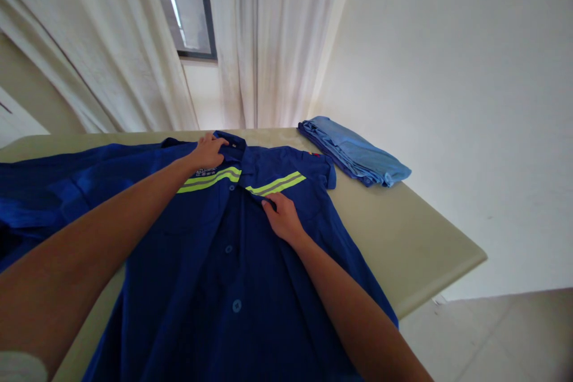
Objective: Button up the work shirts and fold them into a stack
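A dark blue work shirt (179, 268) with yellow-and-grey reflective bands lies spread front side up, its collar toward the far table edge. My left hand (209, 150) is closed on the left side of the collar, above a small printed chest mark. Lower and to the right, my right hand (283, 218) pinches the edge of the shirt's right front panel just under the reflective band. Several buttons run down the middle between my arms. The fingertips of both hands are partly hidden.
A pale table (430, 250) carries the shirt. Folded blue garments (353, 149) lie in a stack at its far right corner. More blue cloth (27, 191) spreads at the left. Beyond stand curtains (286, 42), a window and a white wall (470, 101).
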### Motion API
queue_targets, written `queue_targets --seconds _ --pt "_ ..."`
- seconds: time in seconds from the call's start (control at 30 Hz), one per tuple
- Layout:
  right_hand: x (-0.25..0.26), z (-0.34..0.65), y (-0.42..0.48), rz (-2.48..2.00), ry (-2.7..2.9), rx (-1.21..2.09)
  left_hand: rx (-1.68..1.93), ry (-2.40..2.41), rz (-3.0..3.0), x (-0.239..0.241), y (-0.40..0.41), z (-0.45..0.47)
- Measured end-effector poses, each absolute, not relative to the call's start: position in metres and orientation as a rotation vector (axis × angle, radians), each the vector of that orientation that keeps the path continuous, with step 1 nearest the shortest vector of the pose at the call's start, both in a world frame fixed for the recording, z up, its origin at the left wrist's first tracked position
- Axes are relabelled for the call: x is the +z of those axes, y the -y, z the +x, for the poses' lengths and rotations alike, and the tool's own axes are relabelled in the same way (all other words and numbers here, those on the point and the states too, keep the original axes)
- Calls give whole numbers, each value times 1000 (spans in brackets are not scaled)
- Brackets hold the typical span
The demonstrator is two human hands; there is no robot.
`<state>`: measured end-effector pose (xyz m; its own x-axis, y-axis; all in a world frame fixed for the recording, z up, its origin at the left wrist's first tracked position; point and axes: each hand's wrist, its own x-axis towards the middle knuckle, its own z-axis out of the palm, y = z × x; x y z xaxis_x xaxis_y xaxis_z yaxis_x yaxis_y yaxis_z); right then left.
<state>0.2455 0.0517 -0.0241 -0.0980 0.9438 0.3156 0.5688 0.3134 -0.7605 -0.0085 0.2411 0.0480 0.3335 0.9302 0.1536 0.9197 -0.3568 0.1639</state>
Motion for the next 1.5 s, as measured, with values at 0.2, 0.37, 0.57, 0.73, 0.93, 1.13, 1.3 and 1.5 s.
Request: queue_targets --seconds 0.2,0.37,0.57,0.73,0.93,1.13,1.3,1.5 --pt "-14 248 -48 -1387 1462 573 126 -1673 2215 47 -212 48" --pt "-5 245 -36 -1300 1743 508 331 -1562 1928 52 -210 71" --pt "19 234 -44 -1370 1993 555 611 -1828 2016 54 -228 49" --pt "18 213 -49 -1541 2269 537 782 -1860 1986 32 -199 26" --pt "-14 203 -47 -1569 2130 423 566 -1570 2541 5 -130 4" --pt "-23 226 -63 -1360 1937 711 415 -1833 2467 -14 -105 10" --pt "-28 236 -67 -1307 1852 815 721 -1847 2315 -21 -105 10" --pt "-23 230 -61 -1275 1989 675 836 -1892 2021 -16 -107 4"
